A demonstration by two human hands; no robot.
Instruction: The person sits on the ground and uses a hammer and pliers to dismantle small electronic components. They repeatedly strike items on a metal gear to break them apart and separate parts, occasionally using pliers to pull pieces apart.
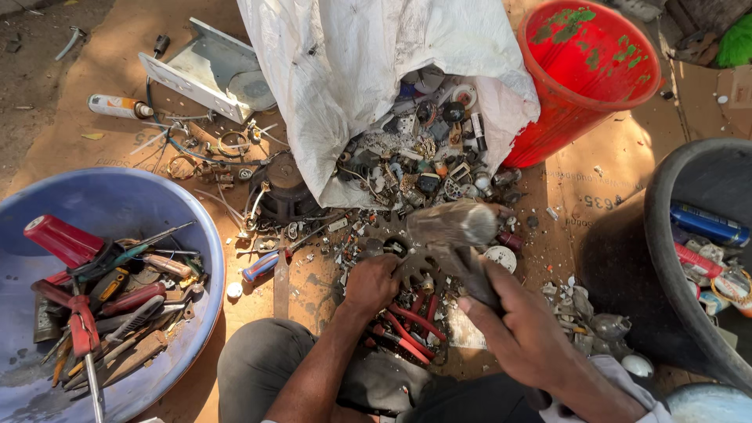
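My right hand grips the handle of a hammer, whose head is blurred above a small heap of scrap. My left hand is closed on a dark toothed metal piece lying on the cardboard floor. Red-handled pliers lie just below that hand, near my knee. Small scrap parts spill from the mouth of a white sack right behind both hands.
A blue basin of screwdrivers and pliers sits at left. A red bucket stands at upper right, a black tub with cans at right. A metal bracket, wires and a spray can lie at upper left.
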